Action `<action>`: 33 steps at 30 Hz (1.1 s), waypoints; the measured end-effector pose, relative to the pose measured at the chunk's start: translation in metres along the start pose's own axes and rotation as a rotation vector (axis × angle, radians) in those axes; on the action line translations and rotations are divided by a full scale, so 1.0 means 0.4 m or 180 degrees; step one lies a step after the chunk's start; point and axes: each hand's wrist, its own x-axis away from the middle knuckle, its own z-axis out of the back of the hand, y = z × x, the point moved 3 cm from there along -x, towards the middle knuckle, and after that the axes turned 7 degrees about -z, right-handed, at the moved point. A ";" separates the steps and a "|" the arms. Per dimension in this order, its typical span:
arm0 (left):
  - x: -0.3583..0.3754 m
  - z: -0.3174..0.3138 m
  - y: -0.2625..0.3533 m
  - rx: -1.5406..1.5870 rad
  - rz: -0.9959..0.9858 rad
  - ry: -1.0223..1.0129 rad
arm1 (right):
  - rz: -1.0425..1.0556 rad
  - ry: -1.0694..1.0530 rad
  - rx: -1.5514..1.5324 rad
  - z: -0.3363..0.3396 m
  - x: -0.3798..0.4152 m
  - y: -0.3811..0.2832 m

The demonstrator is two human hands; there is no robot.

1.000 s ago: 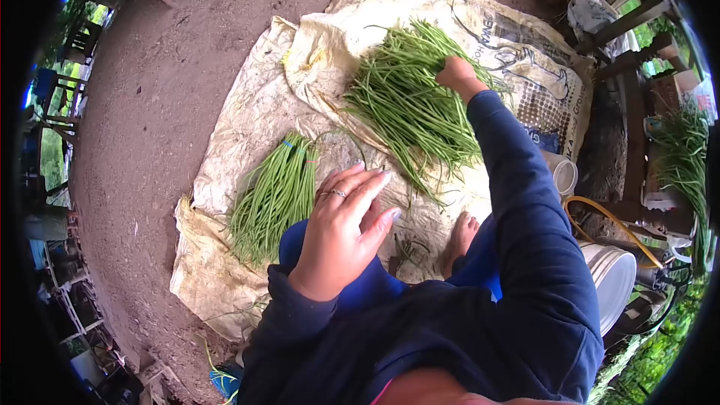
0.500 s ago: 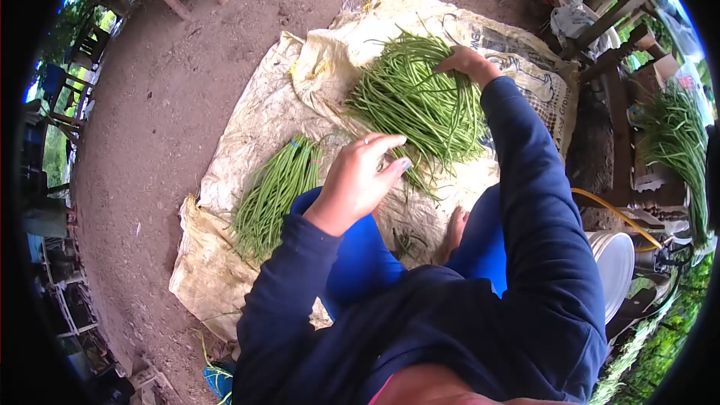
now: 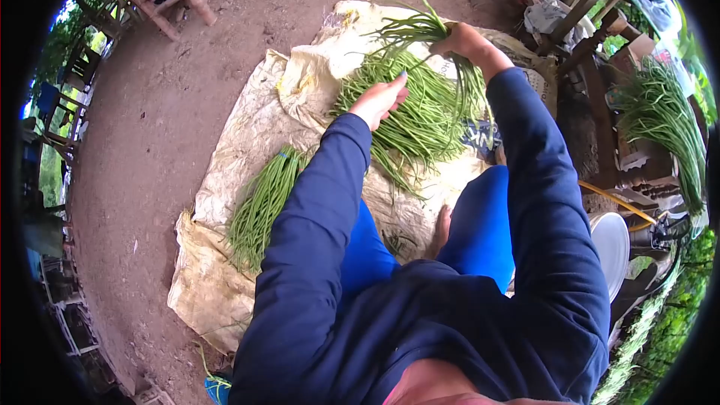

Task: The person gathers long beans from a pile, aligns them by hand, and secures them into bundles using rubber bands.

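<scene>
Presently, the right hand (image 3: 466, 41) is clenched around a lifted handful of long thin green beans (image 3: 409, 30), raised above the loose heap of green long beans (image 3: 420, 116) lying on the pale yellow woven plastic sack sheet (image 3: 247, 127). The left hand (image 3: 381, 99) is extended over the heap with fingers (image 3: 397, 88) loosely released; whether it touches any pod cannot be told. 1 tied bundle of green long beans (image 3: 262, 202) lies on the same sheet, well apart from the heap. A white plastic bucket (image 3: 613, 244) stands beside the right leg. More green beans on a wooden bench (image 3: 660, 116) lie at the right edge
</scene>
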 end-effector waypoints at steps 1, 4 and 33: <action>-0.008 -0.003 0.010 -0.0007 -0.0028 -0.0012 | 0.0216 -0.0142 -0.0507 0.011 0.032 -0.025; -0.029 -0.034 0.000 0.0724 0.0405 -0.0322 | -0.0111 0.0306 0.0423 0.037 0.059 -0.038; 0.051 -0.171 0.057 0.1326 -0.0379 -0.0977 | 0.0572 -0.0890 -0.4248 -0.140 0.267 0.000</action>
